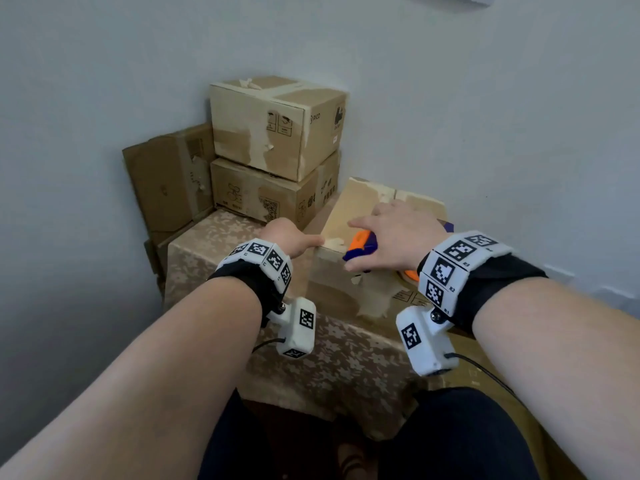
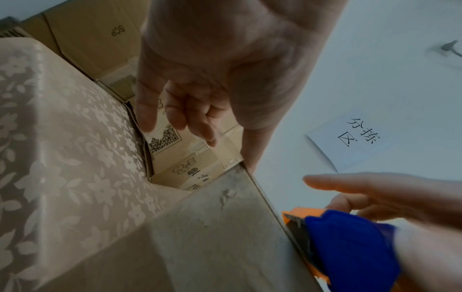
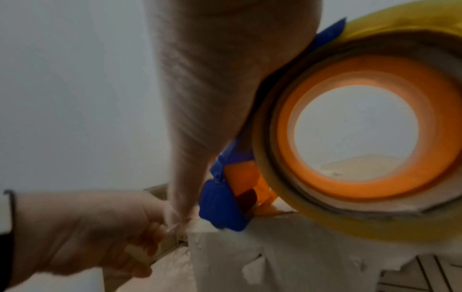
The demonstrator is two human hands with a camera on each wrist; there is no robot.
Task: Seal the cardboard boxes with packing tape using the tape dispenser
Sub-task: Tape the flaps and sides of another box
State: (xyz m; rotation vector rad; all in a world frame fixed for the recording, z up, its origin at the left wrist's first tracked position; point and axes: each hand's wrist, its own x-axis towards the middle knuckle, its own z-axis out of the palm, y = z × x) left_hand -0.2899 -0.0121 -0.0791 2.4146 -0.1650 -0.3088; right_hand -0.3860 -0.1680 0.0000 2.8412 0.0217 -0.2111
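A worn cardboard box (image 1: 339, 292) stands on the cloth-covered table, its top flaps down. A blue and orange tape dispenser (image 1: 360, 245) sits at the near left end of the box's top. My right hand (image 1: 394, 237) lies over it and holds it, with the thumb stretched left along it. In the right wrist view the dispenser's blue front (image 3: 222, 203) meets the box's top edge (image 3: 275, 256), and the yellowish tape roll (image 3: 375, 223) fills the right side. My left hand (image 1: 287, 237) is beside the box's left corner. Its thumb presses that corner while its fingers (image 2: 180, 116) hang loosely curled.
Two taped boxes (image 1: 270, 133) are stacked at the back of the table (image 1: 214, 265), with flattened cardboard (image 1: 166, 178) leaning on the wall to their left. A paper sign (image 2: 355, 138) is stuck to the wall. My legs are under the table's near edge.
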